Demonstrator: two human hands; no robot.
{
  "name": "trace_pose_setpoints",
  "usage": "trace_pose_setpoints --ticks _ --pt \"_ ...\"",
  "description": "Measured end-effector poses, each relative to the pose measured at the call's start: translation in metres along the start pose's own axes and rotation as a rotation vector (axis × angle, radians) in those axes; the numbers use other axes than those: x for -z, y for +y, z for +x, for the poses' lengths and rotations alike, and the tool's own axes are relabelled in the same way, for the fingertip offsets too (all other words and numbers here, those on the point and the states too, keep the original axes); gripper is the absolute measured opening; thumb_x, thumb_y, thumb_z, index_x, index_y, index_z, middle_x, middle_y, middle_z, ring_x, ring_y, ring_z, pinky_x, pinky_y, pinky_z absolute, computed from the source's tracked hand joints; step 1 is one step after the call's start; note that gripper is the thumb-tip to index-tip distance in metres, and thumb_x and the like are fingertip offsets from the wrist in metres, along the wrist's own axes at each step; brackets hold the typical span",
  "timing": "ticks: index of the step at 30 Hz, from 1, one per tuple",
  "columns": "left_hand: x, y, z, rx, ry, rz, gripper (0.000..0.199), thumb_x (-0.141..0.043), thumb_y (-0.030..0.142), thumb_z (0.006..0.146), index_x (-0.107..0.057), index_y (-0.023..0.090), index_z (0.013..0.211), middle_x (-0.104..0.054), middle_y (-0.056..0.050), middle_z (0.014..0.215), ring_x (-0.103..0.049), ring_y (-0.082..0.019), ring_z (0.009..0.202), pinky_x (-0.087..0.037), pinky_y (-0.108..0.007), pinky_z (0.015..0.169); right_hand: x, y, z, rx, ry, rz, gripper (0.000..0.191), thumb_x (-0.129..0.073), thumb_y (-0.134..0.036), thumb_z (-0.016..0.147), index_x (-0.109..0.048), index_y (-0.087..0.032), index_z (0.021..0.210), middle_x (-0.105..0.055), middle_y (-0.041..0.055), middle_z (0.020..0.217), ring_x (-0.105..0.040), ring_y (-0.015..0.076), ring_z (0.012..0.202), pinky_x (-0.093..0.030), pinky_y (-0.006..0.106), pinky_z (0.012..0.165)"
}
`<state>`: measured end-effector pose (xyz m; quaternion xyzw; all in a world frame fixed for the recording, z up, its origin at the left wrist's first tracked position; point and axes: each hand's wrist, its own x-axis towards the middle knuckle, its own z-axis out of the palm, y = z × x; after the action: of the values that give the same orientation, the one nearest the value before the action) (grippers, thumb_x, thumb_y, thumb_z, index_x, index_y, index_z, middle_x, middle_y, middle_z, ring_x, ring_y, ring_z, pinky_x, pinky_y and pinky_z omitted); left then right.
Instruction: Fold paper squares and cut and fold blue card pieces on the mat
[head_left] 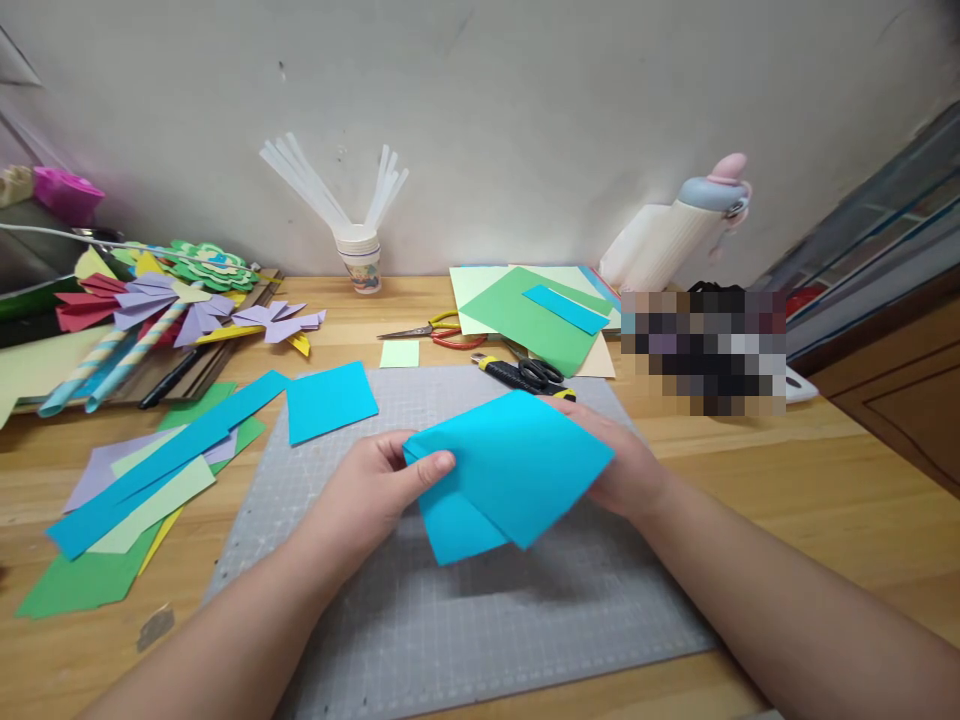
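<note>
At far left on the wooden table (750, 470), a pile of folded paper pieces (157, 300) in red, purple, yellow and green, with striped paper tubes (112, 360) leaning out toward the near edge. Just in front, loose paper strips and sheets (142, 480) in blue, pale green, lilac and dark green, fanned across the wood.

Over the grey cutting mat (465, 620), left forearm coming in from the lower left, left hand (367, 495) raised a little above the mat, thumb on top and fingers curled beneath, pinching the left corner of the folded blue paper (510, 465). That paper held over the middle of the mat, tilted, its layers slightly splayed at the lower edge. A separate blue square (330, 400) flat on the mat's far left corner, well apart from the hands.

Further back against the wall, a paper cup (361, 260) upright, packed with clear sticks (330, 190) spreading out like a fan. Near it, a small pale green slip (399, 353), yellow-handled scissors (431, 330), a black and yellow cutter (510, 372).

To the right, right forearm entering from the lower right corner, right hand (626, 465) mostly hidden behind the blue paper's right edge, clasping it from below and behind; exact finger position not visible. Behind, a stack of coloured sheets (532, 315) with a blue strip on top, and a white bottle (675, 235) with a pink and grey lid leaning on the wall.
</note>
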<state>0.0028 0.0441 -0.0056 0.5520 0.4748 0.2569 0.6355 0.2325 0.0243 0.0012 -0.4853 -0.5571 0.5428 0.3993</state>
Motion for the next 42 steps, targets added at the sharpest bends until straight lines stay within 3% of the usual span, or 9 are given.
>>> trace_pose_setpoints --ticks 4,6,9,13,18,24,29,33,42 --pt "-0.002 0.0 -0.004 0.059 -0.187 -0.013 0.044 -0.072 0.058 0.066 -0.059 0.017 0.07 -0.061 -0.001 0.067 -0.054 -0.016 0.064 -0.042 -0.028 0.062 -0.003 0.009 0.001 -0.062 -0.107 0.237 0.043 -0.07 -0.042 0.075 -0.063 -0.025 0.115 -0.067 0.005 0.109 -0.065 0.0238 0.093 -0.051 0.035 0.077" --pt "-0.002 0.001 -0.005 0.039 -0.201 -0.012 0.049 -0.068 0.064 0.067 -0.061 0.017 0.076 -0.062 -0.002 0.072 -0.055 -0.017 0.067 -0.043 -0.028 0.064 -0.005 0.016 0.002 -0.035 -0.098 0.298 0.04 -0.074 -0.043 0.072 -0.068 -0.025 0.107 -0.069 0.0053 0.108 -0.064 0.0259 0.098 -0.051 0.039 0.083" --pt "-0.003 0.001 -0.003 -0.079 -0.061 -0.026 0.064 -0.061 0.073 0.067 -0.06 0.019 0.1 -0.064 -0.005 0.09 -0.056 -0.02 0.078 -0.045 -0.03 0.067 -0.007 0.02 0.003 -0.053 -0.028 0.402 0.023 -0.076 -0.04 0.072 -0.073 -0.024 0.089 -0.073 0.0037 0.095 -0.065 0.0238 0.092 -0.051 0.039 0.084" --pt "-0.004 -0.002 0.004 -0.188 0.062 -0.101 0.069 -0.066 0.063 0.071 -0.05 0.02 0.123 -0.061 -0.007 0.098 -0.057 -0.02 0.085 -0.046 -0.028 0.066 -0.007 0.015 0.003 -0.187 0.006 0.442 0.028 -0.075 -0.032 0.074 -0.072 -0.025 0.1 -0.072 0.0024 0.087 -0.065 0.0187 0.076 -0.051 0.034 0.071" --pt "-0.008 -0.003 0.005 -0.236 0.108 -0.166 0.04 -0.065 0.037 0.082 -0.052 0.022 0.117 -0.062 0.0 0.081 -0.057 -0.014 0.071 -0.047 -0.023 0.061 -0.009 0.015 0.003 -0.099 -0.054 0.317 0.033 -0.073 -0.025 0.076 -0.068 -0.024 0.108 -0.069 0.0001 0.093 -0.061 0.0122 0.077 -0.048 0.024 0.068" --pt "-0.008 -0.002 0.001 -0.206 0.256 -0.134 0.076 -0.06 0.038 0.085 -0.018 0.03 0.147 -0.055 0.007 0.066 -0.05 -0.01 0.055 -0.04 -0.021 0.052 -0.016 0.018 -0.001 -0.068 -0.07 0.2 0.027 -0.07 -0.021 0.077 -0.067 -0.023 0.104 -0.066 -0.0009 0.089 -0.058 0.011 0.076 -0.046 0.022 0.064" --pt "-0.01 -0.005 -0.002 -0.308 0.24 0.089 0.046 -0.057 0.04 0.086 -0.049 0.03 0.13 -0.061 -0.001 0.099 -0.057 -0.015 0.084 -0.047 -0.029 0.072 -0.022 0.015 -0.003 0.012 0.1 0.121 0.023 -0.068 -0.018 0.077 -0.067 -0.025 0.099 -0.064 -0.0025 0.088 -0.056 0.0102 0.076 -0.044 0.021 0.063" --pt "-0.012 -0.007 -0.006 -0.321 0.202 0.291 0.02 -0.061 0.038 0.083 -0.066 0.027 0.099 -0.066 -0.001 0.097 -0.057 -0.018 0.087 -0.045 -0.031 0.076 -0.025 0.013 -0.006 0.036 0.12 0.198 0.023 -0.068 -0.019 0.077 -0.066 -0.026 0.099 -0.066 -0.0024 0.092 -0.058 0.0118 0.081 -0.047 0.022 0.067" --pt "-0.016 -0.009 -0.009 -0.295 0.248 0.218 0.03 -0.064 0.039 0.081 -0.063 0.03 0.11 -0.065 -0.001 0.113 -0.057 -0.021 0.101 -0.046 -0.033 0.083 -0.025 0.011 -0.012 0.13 0.09 0.031 0.018 -0.065 -0.016 0.08 -0.069 -0.028 0.094 -0.067 -0.0025 0.097 -0.06 0.0138 0.09 -0.046 0.025 0.075"
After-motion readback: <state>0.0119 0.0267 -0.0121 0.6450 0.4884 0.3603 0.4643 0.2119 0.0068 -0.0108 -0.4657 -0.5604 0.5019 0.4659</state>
